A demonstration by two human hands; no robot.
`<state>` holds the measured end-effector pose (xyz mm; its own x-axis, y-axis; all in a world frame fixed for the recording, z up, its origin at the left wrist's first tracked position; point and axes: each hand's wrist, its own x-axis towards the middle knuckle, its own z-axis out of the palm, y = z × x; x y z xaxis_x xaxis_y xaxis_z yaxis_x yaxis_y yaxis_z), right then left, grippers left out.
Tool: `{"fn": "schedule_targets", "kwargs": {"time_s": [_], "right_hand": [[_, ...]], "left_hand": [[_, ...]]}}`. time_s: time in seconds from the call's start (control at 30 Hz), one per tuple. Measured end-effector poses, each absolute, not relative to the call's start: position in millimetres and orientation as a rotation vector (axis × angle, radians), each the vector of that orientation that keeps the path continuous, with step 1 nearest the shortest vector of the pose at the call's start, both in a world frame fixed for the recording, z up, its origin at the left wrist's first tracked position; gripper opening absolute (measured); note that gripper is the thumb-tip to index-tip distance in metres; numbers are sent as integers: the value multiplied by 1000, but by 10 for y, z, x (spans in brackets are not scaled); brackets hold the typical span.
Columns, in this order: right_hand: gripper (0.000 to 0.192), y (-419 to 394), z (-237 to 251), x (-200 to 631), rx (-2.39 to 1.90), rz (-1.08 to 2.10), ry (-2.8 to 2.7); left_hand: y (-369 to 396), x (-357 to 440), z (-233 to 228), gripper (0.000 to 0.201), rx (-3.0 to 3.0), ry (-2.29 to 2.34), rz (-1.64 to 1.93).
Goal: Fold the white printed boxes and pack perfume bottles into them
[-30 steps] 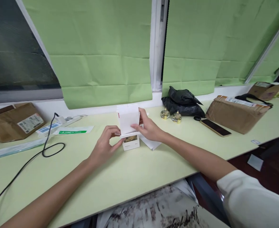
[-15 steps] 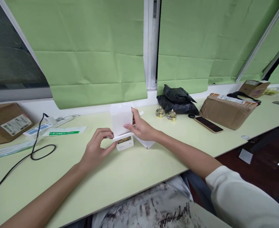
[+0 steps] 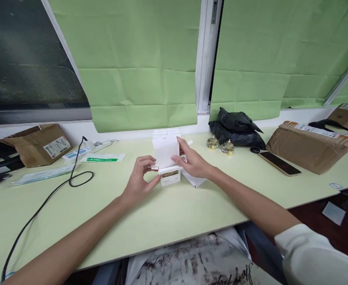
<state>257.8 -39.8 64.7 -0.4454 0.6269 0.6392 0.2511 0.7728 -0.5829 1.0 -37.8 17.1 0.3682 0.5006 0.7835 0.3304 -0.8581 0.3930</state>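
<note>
Little has moved around the box (image 3: 166, 152) since half a second ago; mainly the view has swung left, so everything sits farther right and more cable (image 3: 50, 198) shows to the box's left. Both hands keep nearly the same hold on it.

White and upright, the box stands over the tabletop (image 3: 150, 221), just above a small carton (image 3: 170, 179) with a picture on its front; whether the two are joined, I cannot tell. Right hand (image 3: 191, 161) pinches the box's right side, thumb flat on the near face, fingers mostly hidden behind. Left hand (image 3: 142, 177) is half curled at the box's lower left corner, fingertips by a small tab (image 3: 154, 167), thumb at the carton's edge; how firmly it grips does not show.

Two glass bottles (image 3: 212, 142) (image 3: 227, 147) stand to the right of the box, well apart from it, and a white packet (image 3: 195, 181) lies just beside it, also to the right.

It looks like thin card: probably light, stiff along its folds, but easy to dent mid-face. Smooth card may slip a little under dry fingertips. Hold is best taken at the side edges, near the folds, with the lower corner steadied; the tab should be bent gently, since it could crease or tear. What the box contains is hidden, so its true weight is uncertain.
</note>
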Motion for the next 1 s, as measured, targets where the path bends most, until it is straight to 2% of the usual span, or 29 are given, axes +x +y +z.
{"fn": "schedule_targets", "kwargs": {"time_s": [0.1, 0.2, 0.37, 0.5, 0.57, 0.73, 0.8, 1.0], "right_hand": [[51, -416, 647, 2596, -660, 408, -2006], [46, -393, 639, 2635, -650, 379, -1997], [43, -356, 635, 2696, -650, 523, -1967], [49, -396, 639, 2702, -719, 499, -1935], [46, -424, 639, 2688, -741, 445, -1943], [29, -472, 595, 2604, -729, 325, -2001], [24, -482, 554, 2564, -709, 297, -2018], [22, -504, 406, 2490, -735, 246, -1977]], "left_hand": [[-362, 20, 118, 60, 2365, 777, 1513], [-359, 27, 81, 64, 2357, 810, 1481], [-404, 41, 118, 70, 2375, 794, 1439], [-438, 38, 190, 53, 2317, 750, 1398], [-452, 46, 228, 45, 2264, 697, 1428], [-469, 107, 327, 47, 2135, 782, 1520], [-457, 109, 353, 41, 2127, 830, 1504], [-415, 42, 392, 25, 2144, 877, 1472]]}}
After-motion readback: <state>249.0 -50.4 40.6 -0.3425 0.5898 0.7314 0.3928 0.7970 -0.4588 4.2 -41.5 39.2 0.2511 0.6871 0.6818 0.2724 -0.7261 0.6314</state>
